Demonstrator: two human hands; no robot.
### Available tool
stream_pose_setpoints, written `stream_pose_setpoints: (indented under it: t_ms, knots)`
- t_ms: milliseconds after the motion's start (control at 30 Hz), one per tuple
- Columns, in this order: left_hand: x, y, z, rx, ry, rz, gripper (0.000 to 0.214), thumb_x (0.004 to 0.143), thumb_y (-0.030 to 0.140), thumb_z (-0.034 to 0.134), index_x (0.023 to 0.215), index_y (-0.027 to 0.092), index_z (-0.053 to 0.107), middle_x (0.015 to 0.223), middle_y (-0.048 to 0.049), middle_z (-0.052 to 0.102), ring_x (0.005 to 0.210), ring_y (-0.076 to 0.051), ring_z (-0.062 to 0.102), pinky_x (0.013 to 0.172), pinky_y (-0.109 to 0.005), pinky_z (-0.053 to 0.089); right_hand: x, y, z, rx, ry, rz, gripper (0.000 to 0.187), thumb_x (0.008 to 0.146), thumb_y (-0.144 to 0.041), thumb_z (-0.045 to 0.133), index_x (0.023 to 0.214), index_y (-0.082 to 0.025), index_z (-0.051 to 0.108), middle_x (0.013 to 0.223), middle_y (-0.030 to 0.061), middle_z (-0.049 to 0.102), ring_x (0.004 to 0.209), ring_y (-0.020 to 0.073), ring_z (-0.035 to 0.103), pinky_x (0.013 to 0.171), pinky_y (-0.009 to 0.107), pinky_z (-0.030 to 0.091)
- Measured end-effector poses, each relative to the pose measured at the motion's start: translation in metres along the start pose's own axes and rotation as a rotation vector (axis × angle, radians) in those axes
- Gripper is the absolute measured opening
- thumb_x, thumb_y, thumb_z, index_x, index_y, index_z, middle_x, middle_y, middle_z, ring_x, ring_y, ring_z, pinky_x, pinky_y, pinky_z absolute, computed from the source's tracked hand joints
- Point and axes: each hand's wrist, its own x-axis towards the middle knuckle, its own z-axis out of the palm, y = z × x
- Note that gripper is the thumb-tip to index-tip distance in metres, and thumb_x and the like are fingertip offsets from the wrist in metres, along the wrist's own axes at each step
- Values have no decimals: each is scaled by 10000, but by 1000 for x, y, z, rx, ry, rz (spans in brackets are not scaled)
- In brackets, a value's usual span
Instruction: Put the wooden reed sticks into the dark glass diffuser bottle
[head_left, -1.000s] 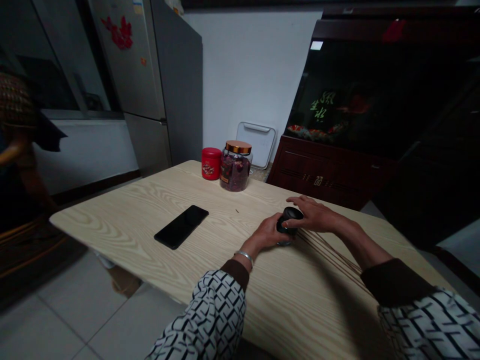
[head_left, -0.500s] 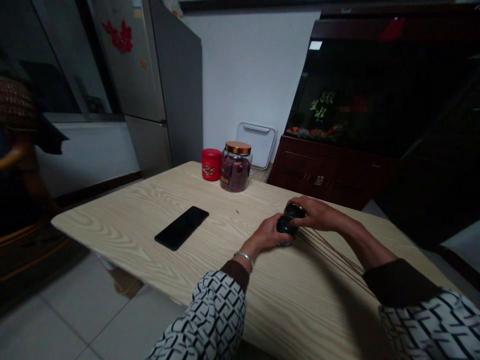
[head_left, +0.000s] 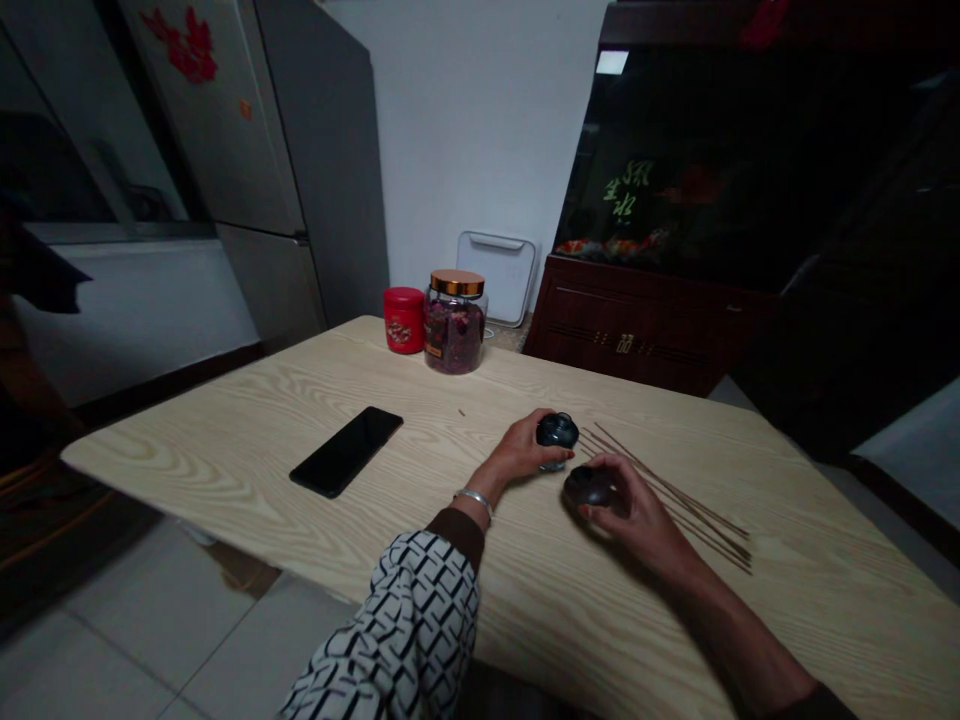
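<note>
My left hand [head_left: 519,452] grips a small dark round pot [head_left: 556,432] that stands on the light wooden table [head_left: 315,400]. My right hand [head_left: 626,505] holds the pot's dark lid [head_left: 587,486], lowered to the tabletop just in front of the pot. A bundle of thin brown sticks [head_left: 675,498] lies on the table right of both hands, fanning toward the right. My right wrist passes close to the sticks.
A black phone [head_left: 346,450] lies face up on the table to the left. A red tin [head_left: 403,319] and a glass jar with a copper lid [head_left: 454,322] stand at the far edge. Behind are a fridge [head_left: 270,170], a white box [head_left: 498,265] and a dark fish tank cabinet [head_left: 652,250].
My right hand has lifted the lid off the pot and brought it down toward me onto the table. The left hand stays on the pot. The view has shifted slightly.
</note>
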Motion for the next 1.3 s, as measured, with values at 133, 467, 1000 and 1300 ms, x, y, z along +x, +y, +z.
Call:
stream_pose_setpoints:
  t_ms: [133, 467, 1000, 1300]
  knots:
    - [2, -1, -1, -8, -15, -10, 684, 634, 328, 858, 1244, 171, 591, 1110, -92, 683, 1039, -238, 631, 968, -391, 489, -18, 5, 20, -166, -21, -5, 446, 791, -310, 726, 1163, -255, 486, 1163, 52, 609, 1090, 231, 588, 965, 390, 454]
    - [3, 4, -1, -22, -34, -35, 666, 643, 289, 852, 1242, 162, 590, 1109, -91, 681, 1041, -236, 632, 964, -380, 489, 8, 35, -85, -825, 251, 205, 185, 909, -338, 522, 966, -219, 652, 979, 70, 696, 842, 221, 639, 714, 326, 430]
    - [3, 4, -2, -24, -31, -45, 679, 641, 300, 859, 1251, 166, 592, 1117, -97, 674, 1055, -243, 634, 986, -415, 494, 36, 55, -105, -1017, 68, 344, 185, 853, -301, 544, 841, -218, 709, 872, 88, 735, 804, 232, 648, 641, 309, 379]
    - [2, 7, -2, -38, -41, -51, 694, 642, 309, 863, 1257, 155, 580, 1142, -117, 674, 1066, -252, 629, 1000, -427, 485, 81, -25, -92, 170, 542, 27, 277, 714, -439, 753, 815, -207, 643, 770, 30, 677, 678, 157, 635, 547, 252, 490]
